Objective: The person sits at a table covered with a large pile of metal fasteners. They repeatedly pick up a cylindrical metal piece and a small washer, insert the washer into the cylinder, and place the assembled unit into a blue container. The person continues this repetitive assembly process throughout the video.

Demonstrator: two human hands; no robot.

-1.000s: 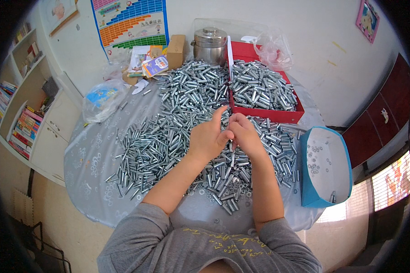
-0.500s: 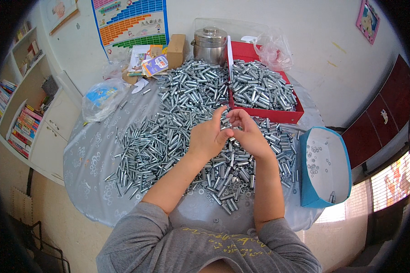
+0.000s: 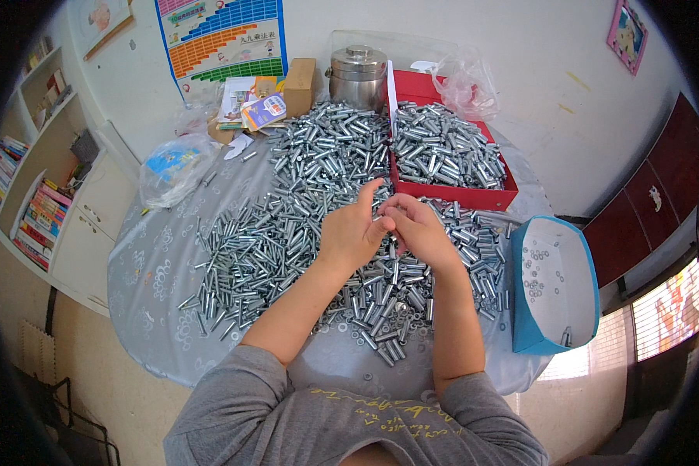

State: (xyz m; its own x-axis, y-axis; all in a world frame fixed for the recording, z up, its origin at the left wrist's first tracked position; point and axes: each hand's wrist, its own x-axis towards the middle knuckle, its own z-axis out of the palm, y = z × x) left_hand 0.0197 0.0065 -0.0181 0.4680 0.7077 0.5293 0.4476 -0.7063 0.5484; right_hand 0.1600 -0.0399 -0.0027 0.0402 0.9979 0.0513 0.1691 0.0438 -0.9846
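Note:
Both hands meet over a wide heap of silvery metal bolts and sleeves (image 3: 264, 256) on the table. My left hand (image 3: 349, 233) has its index finger raised and its thumb reaching across to the other hand; its remaining fingers are curled and mostly hidden. My right hand (image 3: 421, 237) is closed, fingertips pressed together against the left thumb. Whatever lies between the hands is too small and covered to make out. Small flat washers (image 3: 342, 327) are scattered along the near edge of the heap, beside several loose sleeves (image 3: 391, 353).
A red box (image 3: 458, 196) full of metal pieces stands at the back right. At right, a blue fabric bin (image 3: 555, 348) holds scattered washers. Behind the heap are a steel pot (image 3: 358, 78), a cardboard box (image 3: 299, 87) and a plastic bag (image 3: 180, 167). Grey cloth (image 3: 151, 311) covers the table.
My right hand's fingers have curled inward and closed toward my left thumb. The left hand has shifted slightly; the heap looks the same.

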